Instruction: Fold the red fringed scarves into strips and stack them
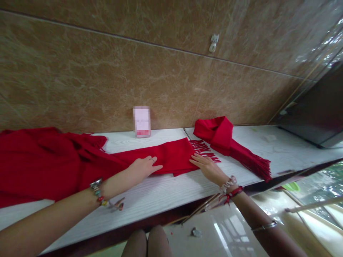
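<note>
A long red scarf [171,155] lies spread flat on the white table [166,192], its fringe pointing right. My left hand [144,167] rests flat on the scarf's middle, fingers together and stretched out, a ring on one finger. My right hand [206,166] lies flat with fingers extended on the scarf's fringed end. To the left, the scarf runs into a large heap of red cloth [40,160]. A second red scarf [222,137], loosely folded with a fringed tail, sits at the back right.
A small pink and white card [142,122] stands against the brown marble wall [107,71]. A dark appliance [318,110] sits at the far right. Below the table's edge are my knees [150,242], the glossy floor and a wooden stick [313,205].
</note>
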`<state>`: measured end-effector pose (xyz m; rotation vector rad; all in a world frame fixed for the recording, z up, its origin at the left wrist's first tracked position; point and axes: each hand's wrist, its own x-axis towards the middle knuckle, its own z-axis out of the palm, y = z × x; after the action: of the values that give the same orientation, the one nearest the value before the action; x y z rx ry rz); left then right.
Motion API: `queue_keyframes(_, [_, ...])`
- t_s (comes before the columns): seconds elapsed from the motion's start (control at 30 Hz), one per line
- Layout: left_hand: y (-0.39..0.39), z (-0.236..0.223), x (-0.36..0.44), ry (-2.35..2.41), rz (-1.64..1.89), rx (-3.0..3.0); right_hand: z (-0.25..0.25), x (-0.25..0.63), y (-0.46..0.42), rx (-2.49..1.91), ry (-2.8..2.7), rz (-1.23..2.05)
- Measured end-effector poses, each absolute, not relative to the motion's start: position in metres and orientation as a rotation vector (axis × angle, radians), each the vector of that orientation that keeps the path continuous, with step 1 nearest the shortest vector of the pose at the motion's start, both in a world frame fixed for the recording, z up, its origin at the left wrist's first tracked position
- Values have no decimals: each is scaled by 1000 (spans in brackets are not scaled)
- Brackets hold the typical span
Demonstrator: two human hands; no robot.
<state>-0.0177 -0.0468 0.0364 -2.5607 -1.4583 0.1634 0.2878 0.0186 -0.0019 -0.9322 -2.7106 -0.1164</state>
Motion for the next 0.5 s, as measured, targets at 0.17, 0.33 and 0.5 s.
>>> queue_keyframes(0.17, [-55,33,-22,-1521,219,-2481,-6,286,17,-948,-2714,7])
queue_keyframes(0.33, [-69,31,-22,-1536,426,-2705,-6,287,20,-927,-2728,112])
queue_keyframes(0.5, [-59,57,-31,-1488,502,-2956,0,286,23,-931,-2740,188])
